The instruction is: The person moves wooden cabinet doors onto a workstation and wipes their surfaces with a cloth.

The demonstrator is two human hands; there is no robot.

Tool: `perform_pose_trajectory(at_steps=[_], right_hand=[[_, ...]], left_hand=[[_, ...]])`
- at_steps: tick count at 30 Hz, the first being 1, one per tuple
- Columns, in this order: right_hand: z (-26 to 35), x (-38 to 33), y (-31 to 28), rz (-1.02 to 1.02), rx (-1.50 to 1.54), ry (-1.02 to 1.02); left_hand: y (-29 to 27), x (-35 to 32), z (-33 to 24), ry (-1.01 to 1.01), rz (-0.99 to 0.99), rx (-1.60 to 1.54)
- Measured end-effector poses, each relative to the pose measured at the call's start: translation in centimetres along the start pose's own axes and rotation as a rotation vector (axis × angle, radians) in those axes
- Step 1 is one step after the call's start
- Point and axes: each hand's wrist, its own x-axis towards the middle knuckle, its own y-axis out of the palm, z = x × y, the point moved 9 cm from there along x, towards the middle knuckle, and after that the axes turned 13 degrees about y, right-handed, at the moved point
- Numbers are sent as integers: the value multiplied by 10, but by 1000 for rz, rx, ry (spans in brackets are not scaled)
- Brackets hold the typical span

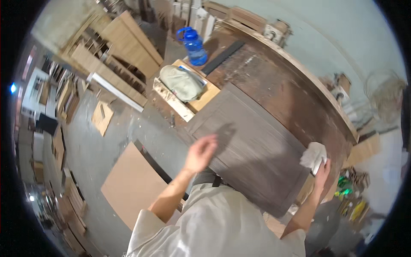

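A dark grey-brown cabinet door panel (252, 143) with a raised frame lies flat on the workbench in front of me. Over its left edge hovers my left hand (201, 154), slightly blurred, its fingers loosely curled and apart with nothing seen in them. The hand's shadow falls on the panel. At the panel's right end, my right hand (323, 173) grips a crumpled white cloth (314, 156). The cloth bunches above the fingers and hides part of the bench behind it.
Beyond the panel runs the brown workbench (295, 103). A blue water bottle (195, 49), a dark strip (223, 56) and a pale green cap-like cloth item (182, 82) sit at its left end. A tan board (135, 184) is low on my left; wooden panels (132, 40) stand behind.
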Motion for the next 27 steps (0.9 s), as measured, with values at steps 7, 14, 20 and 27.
perform_pose_trajectory(at_steps=[7, 14, 20, 27], right_hand=[[173, -176, 257, 810, 208, 95], [188, -250, 354, 986, 700, 345], [195, -269, 406, 923, 552, 463], [216, -248, 443, 950, 458, 324]], left_hand=[[94, 9, -9, -64, 269, -318], [-2, 24, -4, -26, 55, -106], [-64, 22, 9, -53, 120, 184], [-83, 13, 30, -60, 388, -127]])
